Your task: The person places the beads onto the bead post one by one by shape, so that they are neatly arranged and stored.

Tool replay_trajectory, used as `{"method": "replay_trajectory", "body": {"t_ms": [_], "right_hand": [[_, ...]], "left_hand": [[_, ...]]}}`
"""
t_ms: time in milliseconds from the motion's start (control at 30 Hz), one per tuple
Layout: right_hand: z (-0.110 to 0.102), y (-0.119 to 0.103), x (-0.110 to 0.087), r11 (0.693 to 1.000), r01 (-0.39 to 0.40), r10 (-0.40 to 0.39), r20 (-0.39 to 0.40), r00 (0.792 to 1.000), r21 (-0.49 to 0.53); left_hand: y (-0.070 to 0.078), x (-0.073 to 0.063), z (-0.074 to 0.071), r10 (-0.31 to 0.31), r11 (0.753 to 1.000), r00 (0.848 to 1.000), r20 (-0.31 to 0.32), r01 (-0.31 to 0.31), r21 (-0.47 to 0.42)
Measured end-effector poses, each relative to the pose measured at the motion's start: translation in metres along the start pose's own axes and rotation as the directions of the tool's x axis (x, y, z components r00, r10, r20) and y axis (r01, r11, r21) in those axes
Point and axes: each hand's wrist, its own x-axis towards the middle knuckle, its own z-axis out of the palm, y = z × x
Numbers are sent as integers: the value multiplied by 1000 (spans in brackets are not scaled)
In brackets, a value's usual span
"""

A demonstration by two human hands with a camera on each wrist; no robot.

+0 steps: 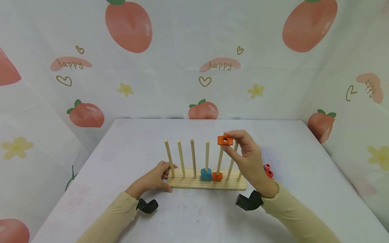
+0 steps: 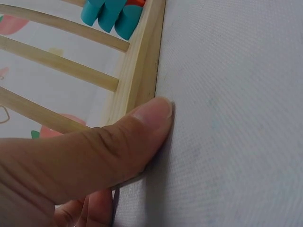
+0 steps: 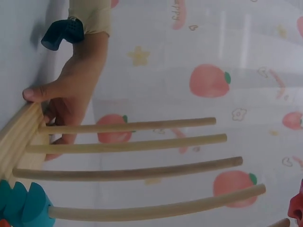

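A wooden base (image 1: 188, 183) with several upright pegs (image 1: 193, 158) stands on the table. My left hand (image 1: 155, 177) grips its left end, the thumb (image 2: 152, 113) on the front edge and other fingers behind. My right hand (image 1: 250, 161) pinches an orange block (image 1: 220, 138) with a round hole, between thumb and fingertips. In the head view this block overlaps the top of a peg right of the middle. Low on that peg sits another orange block (image 1: 217, 177). Blue-green blocks (image 1: 206, 176) with rounded lobes are on the peg to its left.
Pink and red beads (image 1: 269, 173) lie on the white table (image 1: 194, 216) beyond my right wrist, partly hidden by it. A printed cloth (image 1: 170, 40) hangs behind the table. Each wrist wears a dark camera mount (image 1: 147, 206).
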Motion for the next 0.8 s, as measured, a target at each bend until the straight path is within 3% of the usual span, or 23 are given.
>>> {"method": "replay_trajectory", "body": {"t_ms": [300,500,800], "right_hand": [[6,9,-3,995,-47,46,-13,999,-84],[7,13,-3,989,-126,125,-24,992,-82],[10,15,-6,953,-302,302,-25,953,-11]], "left_hand": [[-1,0,0,2,1000,1000,3,-2,3],[-1,0,0,6,1000,1000,3,-6,12],[-3,1,0,11,1000,1000,3,-11,11]]}}
